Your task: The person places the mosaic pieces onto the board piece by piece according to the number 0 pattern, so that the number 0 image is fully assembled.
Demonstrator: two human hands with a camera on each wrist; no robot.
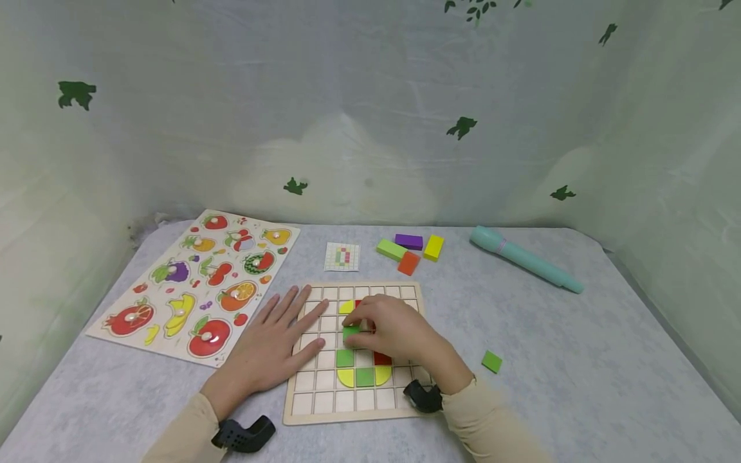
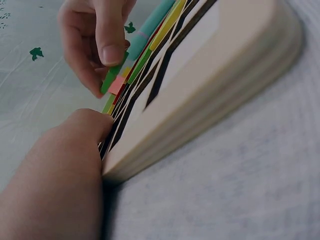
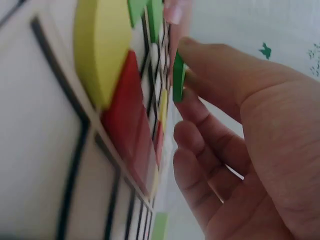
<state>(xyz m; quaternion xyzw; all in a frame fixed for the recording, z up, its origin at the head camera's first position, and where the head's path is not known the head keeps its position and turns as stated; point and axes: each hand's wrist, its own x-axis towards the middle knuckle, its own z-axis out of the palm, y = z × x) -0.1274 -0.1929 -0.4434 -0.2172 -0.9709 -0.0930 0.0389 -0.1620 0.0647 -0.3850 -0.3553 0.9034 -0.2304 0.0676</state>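
A wooden grid board (image 1: 302, 404) lies on the table. My left hand (image 1: 272, 350) rests with straight, spread fingers across its left edge. Above the grid, my right hand (image 1: 396, 329) pinches a green square tile (image 3: 178, 75) between thumb and fingertips; the tile looks tilted up on edge in the right wrist view. Near it on the board are a green tile (image 1: 345, 357), another green tile (image 1: 365, 377), yellow rounded-corner tiles (image 1: 345, 378) and a red tile (image 1: 382, 359). My right hand hides part of the middle of the grid.
Behind the board lie a small pattern card (image 1: 342, 256) and light green (image 1: 392, 249), purple (image 1: 408, 242), yellow (image 1: 433, 247) and orange (image 1: 408, 263) pieces. A fruit puzzle board (image 1: 191, 270) is left, a loose green tile (image 1: 492, 361) right, a teal tapered tube (image 1: 527, 259) back right.
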